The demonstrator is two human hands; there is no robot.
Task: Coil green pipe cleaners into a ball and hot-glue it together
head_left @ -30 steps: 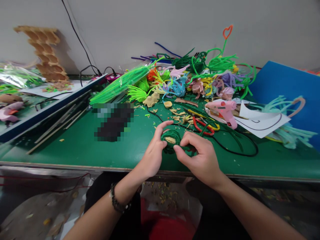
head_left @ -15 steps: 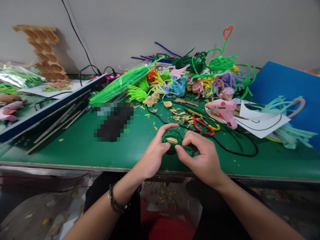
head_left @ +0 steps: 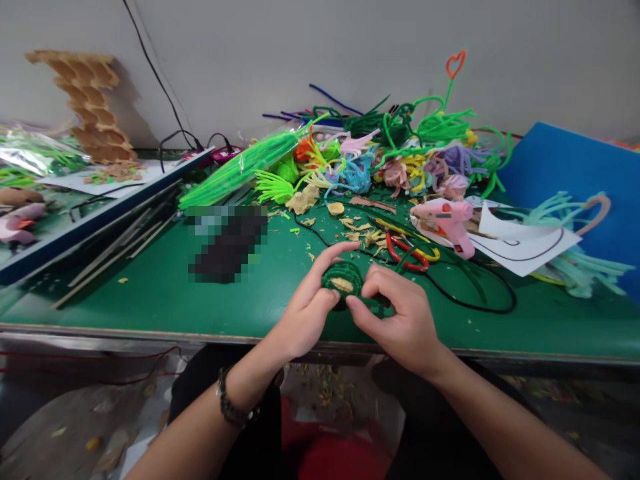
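Note:
Between my hands, just above the front of the green table (head_left: 165,293), is a small round piece wound with dark green pipe cleaner (head_left: 346,272), a tan patch showing in its middle. My left hand (head_left: 313,303) grips its left side, thumb on the near edge and index finger curved over the far side. At the right side, my right hand (head_left: 397,307) pinches the dark green pipe cleaner between thumb and bent index finger. A loose length of it shows under the right fingers. The underside of the piece is hidden.
Behind my hands lie red-handled pliers (head_left: 404,257), a pink glue gun (head_left: 447,220), its black cord (head_left: 503,311) and tan scraps. Bundles of coloured pipe cleaners (head_left: 355,170) are heaped along the wall. A blue board (head_left: 575,180) leans at the right, thin sticks (head_left: 117,250) lie left.
The round piece has tilted and shifted slightly left, with its tan middle turned a little. My right thumb and index finger have moved slightly left along it. The table items are unchanged.

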